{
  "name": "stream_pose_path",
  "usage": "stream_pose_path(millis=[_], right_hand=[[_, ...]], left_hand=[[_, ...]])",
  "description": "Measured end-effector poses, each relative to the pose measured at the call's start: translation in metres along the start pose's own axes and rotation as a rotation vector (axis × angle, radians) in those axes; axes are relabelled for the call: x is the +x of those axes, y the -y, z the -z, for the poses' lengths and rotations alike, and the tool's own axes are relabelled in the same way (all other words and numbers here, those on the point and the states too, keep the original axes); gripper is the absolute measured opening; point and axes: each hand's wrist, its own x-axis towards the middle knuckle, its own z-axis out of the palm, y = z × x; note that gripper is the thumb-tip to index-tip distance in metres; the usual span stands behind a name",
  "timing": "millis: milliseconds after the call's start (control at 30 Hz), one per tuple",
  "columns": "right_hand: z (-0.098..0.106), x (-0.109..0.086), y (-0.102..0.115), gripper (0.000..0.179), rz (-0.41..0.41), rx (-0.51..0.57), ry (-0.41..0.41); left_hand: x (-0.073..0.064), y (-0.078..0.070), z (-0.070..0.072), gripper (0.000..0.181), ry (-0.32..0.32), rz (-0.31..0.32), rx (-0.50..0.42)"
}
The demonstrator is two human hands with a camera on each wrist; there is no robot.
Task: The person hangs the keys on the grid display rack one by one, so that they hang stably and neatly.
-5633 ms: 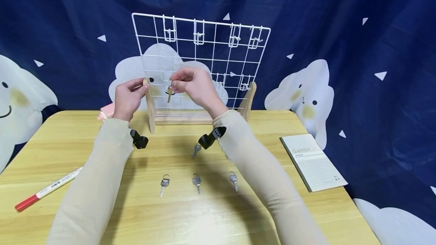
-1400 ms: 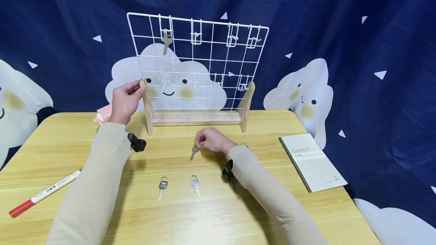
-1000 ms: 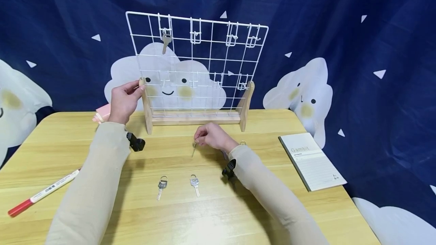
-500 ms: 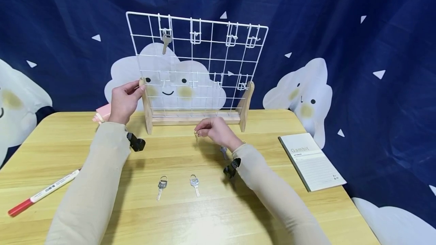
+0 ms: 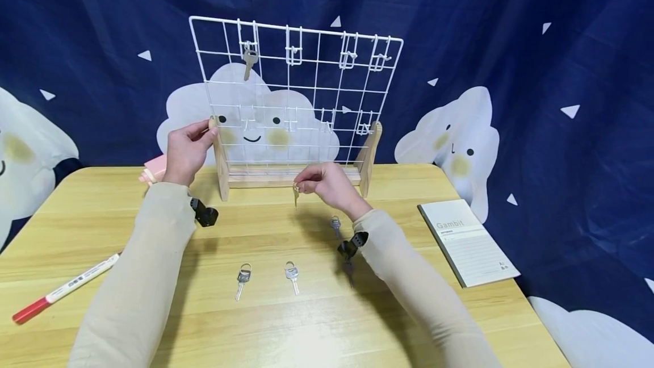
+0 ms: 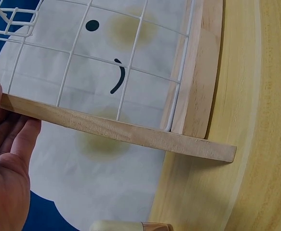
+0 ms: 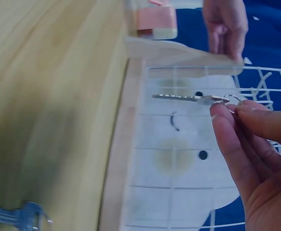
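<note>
My right hand (image 5: 332,186) pinches a key (image 7: 198,98) by its ring between thumb and fingertips. The key hangs above the table, in front of the rack's base. My left hand (image 5: 186,149) grips the top of the left wooden upright (image 6: 106,127) of the white wire grid rack (image 5: 317,90). Another key (image 5: 250,64) hangs from the upper left hook. Several white wire hooks, such as the second upper hook (image 5: 293,55), hold nothing. Other keys lie on the table, among them a left key (image 5: 243,281), a middle key (image 5: 292,277) and a farther key (image 5: 335,226).
A red-capped marker (image 5: 71,287) lies on the table (image 5: 204,322) at the left. At the right lies a notebook (image 5: 467,243). Behind the left wrist sits a pink object (image 5: 155,169). A dark blue curtain (image 5: 460,27) with clouds hangs behind the rack.
Since the oldest frame, a key has come to hang on the upper left hook. My right hand then picked another key off the table and lifted it toward the rack. My left hand stays on the upright.
</note>
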Motion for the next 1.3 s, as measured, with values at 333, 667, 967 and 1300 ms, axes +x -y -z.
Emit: stream_pose_path(millis=[333,667,967,1300], right_hand=[[0.016,0.006,0.026,0.009,0.022,0.002,-0.089],[0.026,0.011,0.043,0.007,0.069,-0.033,-0.110],[0.038,0.014,0.061,0.008,0.069,0.023,-0.113],[0.048,0.020,0.081,0.009,0.099,0.021,-0.128]], left_hand=[[-0.001,-0.002,0.001,0.040,-0.001,-0.010,-0.005],[-0.002,-0.004,0.000,0.042,0.005,0.004,0.011],[-0.003,-0.005,0.001,0.045,0.003,0.042,-0.003],[-0.003,-0.004,-0.001,0.044,-0.004,0.030,-0.014]])
